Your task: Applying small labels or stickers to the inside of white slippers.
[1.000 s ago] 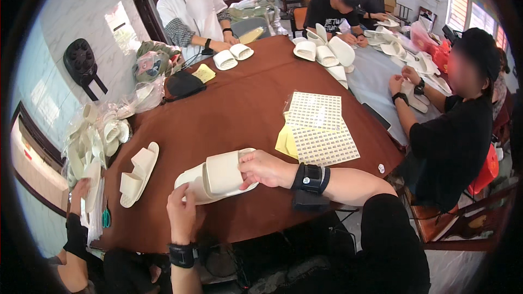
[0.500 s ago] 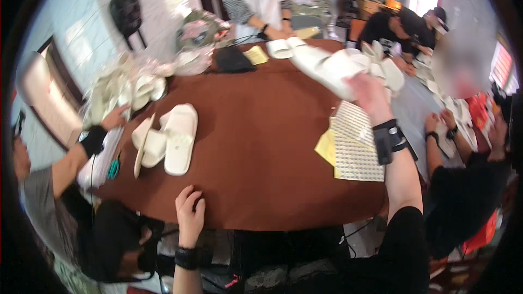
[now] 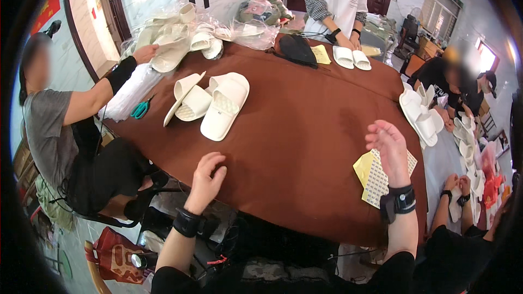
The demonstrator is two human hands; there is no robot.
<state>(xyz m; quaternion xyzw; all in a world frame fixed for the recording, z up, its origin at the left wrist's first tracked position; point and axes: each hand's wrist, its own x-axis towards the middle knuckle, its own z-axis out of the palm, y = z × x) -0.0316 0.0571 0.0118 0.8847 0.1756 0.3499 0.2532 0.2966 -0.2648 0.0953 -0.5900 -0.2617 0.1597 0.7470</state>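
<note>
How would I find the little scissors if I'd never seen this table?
Start at the big round brown table and go to its left edge, beside the heap of clear plastic bags. The small scissors lie there, the only thing with teal handles among the white slippers.

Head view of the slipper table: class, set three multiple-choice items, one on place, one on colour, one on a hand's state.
1. Where do the scissors lie?
A. table's left edge
B. on the sticker sheet
C. beside the black bag

2. What colour are their handles?
A. red
B. teal
C. white

3. What does the right hand hold?
A. a slipper
B. scissors
C. nothing

A: they rest by the left rim of the brown table.
B: the handles look teal.
C: it hovers open above the sticker sheet.
</note>
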